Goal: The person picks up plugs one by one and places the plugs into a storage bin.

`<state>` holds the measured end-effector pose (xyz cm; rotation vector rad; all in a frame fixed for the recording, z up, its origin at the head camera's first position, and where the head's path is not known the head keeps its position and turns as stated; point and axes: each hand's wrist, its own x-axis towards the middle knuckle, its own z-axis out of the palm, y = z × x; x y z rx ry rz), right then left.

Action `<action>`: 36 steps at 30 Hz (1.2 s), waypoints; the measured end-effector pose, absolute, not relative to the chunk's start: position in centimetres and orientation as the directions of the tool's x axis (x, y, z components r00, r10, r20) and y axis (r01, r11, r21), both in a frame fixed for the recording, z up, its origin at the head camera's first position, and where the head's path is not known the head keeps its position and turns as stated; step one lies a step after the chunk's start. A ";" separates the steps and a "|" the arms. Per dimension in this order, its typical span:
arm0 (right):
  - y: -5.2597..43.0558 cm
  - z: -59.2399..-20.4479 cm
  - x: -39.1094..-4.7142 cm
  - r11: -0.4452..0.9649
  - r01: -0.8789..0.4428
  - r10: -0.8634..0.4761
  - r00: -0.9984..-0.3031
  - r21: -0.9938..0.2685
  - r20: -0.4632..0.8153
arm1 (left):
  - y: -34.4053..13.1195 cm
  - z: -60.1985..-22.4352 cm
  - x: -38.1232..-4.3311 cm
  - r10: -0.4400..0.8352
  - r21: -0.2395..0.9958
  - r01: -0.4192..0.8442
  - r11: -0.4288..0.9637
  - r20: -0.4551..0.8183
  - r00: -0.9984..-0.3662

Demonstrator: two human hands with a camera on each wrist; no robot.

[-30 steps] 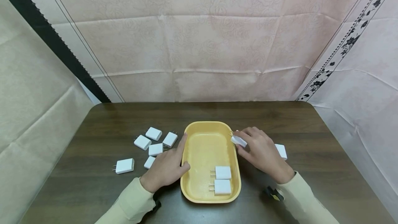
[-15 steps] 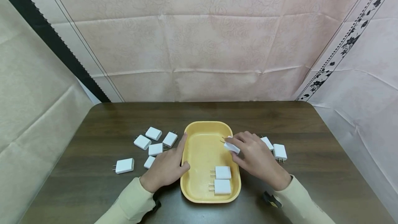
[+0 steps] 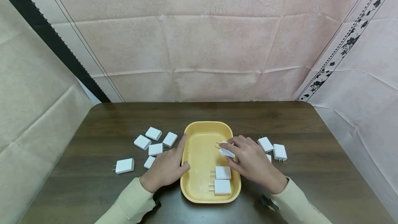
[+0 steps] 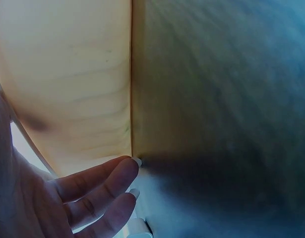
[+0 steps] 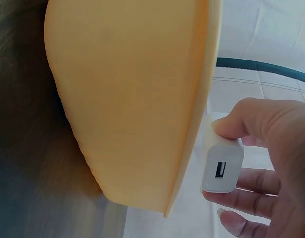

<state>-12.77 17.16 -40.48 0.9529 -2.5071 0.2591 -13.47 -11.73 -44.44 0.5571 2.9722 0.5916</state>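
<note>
A white USB wall charger (image 3: 227, 150) is pinched between the thumb and fingers of my right hand (image 3: 250, 158), over the right side of the yellow tray (image 3: 199, 200). Its prongs point left in the head view; its USB port shows in the right wrist view. Two more chargers lie inside the tray near the front right, an upper one (image 3: 223, 172) and a lower one (image 3: 222, 187), prongs to the left. My left hand (image 3: 166, 168) rests at the tray's left side, index finger along the rim and thumb over it. In the left wrist view, its other fingers (image 4: 100, 193) extend loosely beside the outer wall.
Several white chargers lie left of the tray, one charger (image 3: 124, 166) apart from the cluster (image 3: 155, 149), which my left hand partly hides. Right of my right hand are two chargers (image 3: 280, 152) and a third (image 3: 269, 158), partly hidden. Everything stands on a dark wooden table (image 3: 124, 199).
My right hand has carried the charger leftward and down from the tray's right rim to over its inside. Chargers behind that hand have come into view. My left hand stays put.
</note>
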 end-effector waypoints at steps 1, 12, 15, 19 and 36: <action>17.1 -40.5 -12.7 0.743 -0.669 -0.586 -0.664 -0.019 0.465 | -11.7 -44.4 -13.5 0.360 0.381 0.337 0.861 0.011 -0.933; 16.7 -40.9 -12.7 0.707 -0.707 -0.609 -0.622 -0.017 0.493 | -11.7 -44.4 -13.5 0.357 0.387 0.330 0.861 0.003 -0.934; 16.6 -41.0 -12.6 0.702 -0.712 -0.615 -0.624 -0.026 0.482 | -11.7 -44.4 -13.5 0.355 0.386 0.327 0.863 -0.001 -0.935; 16.5 -41.2 -12.5 0.698 -0.715 -0.622 -0.631 -0.037 0.464 | -11.7 -44.4 -13.5 0.354 0.384 0.328 0.863 0.004 -0.935; 16.0 -42.3 -12.7 0.683 -0.730 -0.656 -0.634 -0.036 0.408 | -11.8 -44.5 -13.5 0.360 0.379 0.337 0.862 0.010 -0.933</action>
